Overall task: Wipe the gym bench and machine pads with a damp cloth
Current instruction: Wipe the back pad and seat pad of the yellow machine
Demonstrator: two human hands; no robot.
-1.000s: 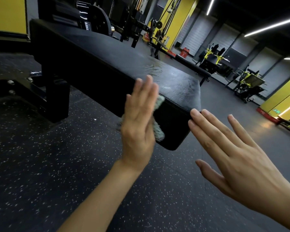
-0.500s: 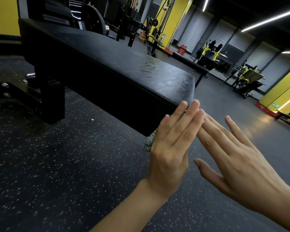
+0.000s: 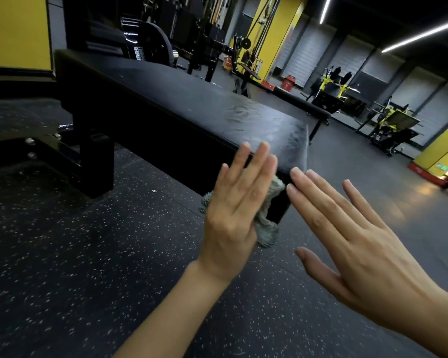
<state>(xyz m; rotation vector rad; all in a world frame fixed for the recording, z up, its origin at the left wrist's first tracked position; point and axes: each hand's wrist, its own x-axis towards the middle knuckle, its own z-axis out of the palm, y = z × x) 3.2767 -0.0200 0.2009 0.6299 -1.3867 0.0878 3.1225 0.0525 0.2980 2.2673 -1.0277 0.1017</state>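
Against the side of the bench [image 3: 192,104], by its end corner, the cloth [image 3: 268,228] was pressed under the left hand [image 3: 233,218], its grip flat and straight-fingered; the right hand [image 3: 360,241] was held open alongside

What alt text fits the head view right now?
A left hand with straight fingers presses a shaggy grey-green cloth flat against the side of a black padded gym bench, near its end corner. The right hand is open beside that corner, holding nothing. Below is speckled black rubber floor; yellow-framed gym machines stand in the background.
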